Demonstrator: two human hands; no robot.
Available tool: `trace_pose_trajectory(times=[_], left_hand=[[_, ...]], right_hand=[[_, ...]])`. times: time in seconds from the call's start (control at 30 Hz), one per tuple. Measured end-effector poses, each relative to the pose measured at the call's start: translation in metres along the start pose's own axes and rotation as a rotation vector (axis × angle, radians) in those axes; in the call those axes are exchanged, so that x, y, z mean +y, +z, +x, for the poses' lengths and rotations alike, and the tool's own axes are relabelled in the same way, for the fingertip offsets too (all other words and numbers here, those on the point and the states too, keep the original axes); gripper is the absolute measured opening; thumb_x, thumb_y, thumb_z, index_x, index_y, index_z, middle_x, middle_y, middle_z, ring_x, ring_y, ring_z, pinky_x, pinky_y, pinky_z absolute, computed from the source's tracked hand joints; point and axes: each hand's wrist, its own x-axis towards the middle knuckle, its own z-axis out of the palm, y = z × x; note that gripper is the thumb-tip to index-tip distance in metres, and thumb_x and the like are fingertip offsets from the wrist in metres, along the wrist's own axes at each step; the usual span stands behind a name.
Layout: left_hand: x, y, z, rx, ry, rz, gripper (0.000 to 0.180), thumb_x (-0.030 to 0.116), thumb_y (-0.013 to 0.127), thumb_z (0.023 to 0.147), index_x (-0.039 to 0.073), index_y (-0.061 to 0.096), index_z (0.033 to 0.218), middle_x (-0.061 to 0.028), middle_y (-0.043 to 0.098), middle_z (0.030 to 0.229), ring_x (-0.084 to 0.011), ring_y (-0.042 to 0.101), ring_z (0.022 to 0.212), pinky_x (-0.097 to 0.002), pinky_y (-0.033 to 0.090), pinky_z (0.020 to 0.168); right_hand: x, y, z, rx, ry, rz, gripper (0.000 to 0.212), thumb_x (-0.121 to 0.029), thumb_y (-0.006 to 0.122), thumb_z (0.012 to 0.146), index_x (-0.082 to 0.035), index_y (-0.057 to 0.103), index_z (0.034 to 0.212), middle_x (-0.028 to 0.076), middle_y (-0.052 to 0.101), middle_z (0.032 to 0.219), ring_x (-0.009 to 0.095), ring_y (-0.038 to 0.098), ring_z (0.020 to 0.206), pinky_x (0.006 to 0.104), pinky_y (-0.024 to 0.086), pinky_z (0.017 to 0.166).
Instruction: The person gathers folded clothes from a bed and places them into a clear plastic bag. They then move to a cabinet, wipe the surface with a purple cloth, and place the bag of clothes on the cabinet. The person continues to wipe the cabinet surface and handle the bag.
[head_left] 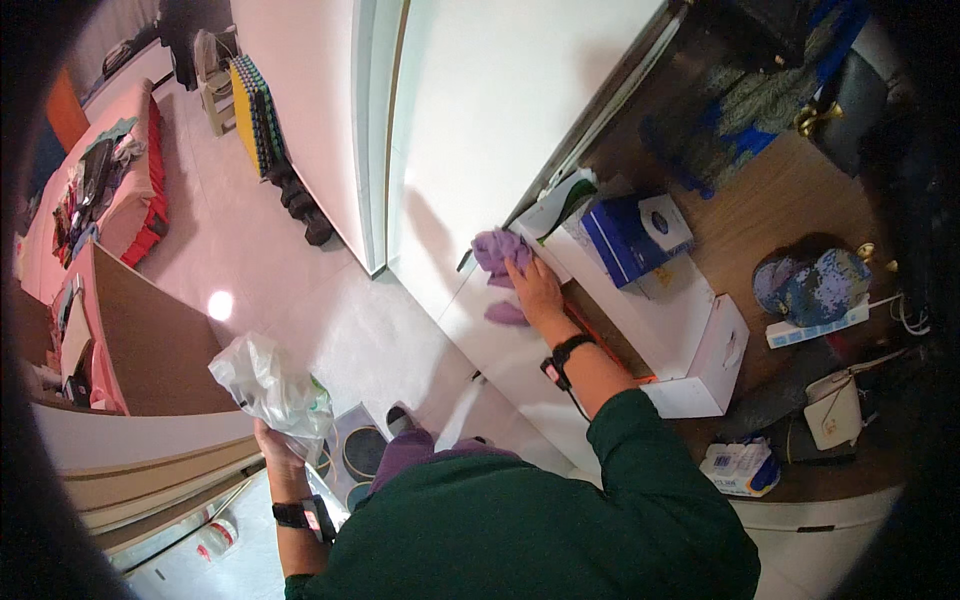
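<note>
My left hand (278, 445) is closed on a crumpled translucent plastic bag (275, 385), held out low on the left above the floor. The bag covers most of its fingers. On the right, my right hand (540, 288) grips a bunched purple cloth (500, 250) beside the edge of the wooden counter. A second fold of purple fabric (505, 314) shows just below it, against the white surface; I cannot tell whether the two are one piece. My right forearm passes over the near side of a long white box (690, 385).
A blue and white box (630, 240) rests on the white box. Further right lie a patterned cap (815, 285), a power strip (815, 328), a cream bag (833, 412) and a tissue pack (740, 468). A wall edge (376, 200) stands ahead; dark dumbbells (300, 205) lie by it.
</note>
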Motion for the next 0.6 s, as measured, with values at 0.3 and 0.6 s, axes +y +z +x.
trace_pose_trajectory(times=[0.3, 0.6], left_hand=[[0.008, -0.007, 0.002, 0.209, 0.052, 0.074, 0.061, 0.048, 0.047, 0.083, 0.007, 0.045, 0.128, -0.0116, 0.050, 0.127, -0.0309, 0.049, 0.114, -0.0469, 0.042, 0.093], [0.019, 0.016, -0.009, 0.042, 0.262, -0.092, 0.058, 0.047, 0.044, 0.087, 0.008, 0.043, 0.130, -0.0117, 0.052, 0.124, -0.0307, 0.052, 0.109, -0.0452, 0.045, 0.088]], right_hand=[[0.002, 0.012, 0.005, -0.111, 0.053, -0.047, 0.042, -0.008, 0.050, 0.077, -0.016, 0.055, 0.118, 0.011, 0.052, 0.093, 0.031, 0.050, 0.093, 0.0389, 0.048, 0.077], [0.005, -0.013, -0.056, -0.157, 0.131, 0.126, 0.044, -0.009, 0.052, 0.080, -0.008, 0.050, 0.124, 0.017, 0.045, 0.119, 0.033, 0.039, 0.116, 0.0424, 0.038, 0.096]])
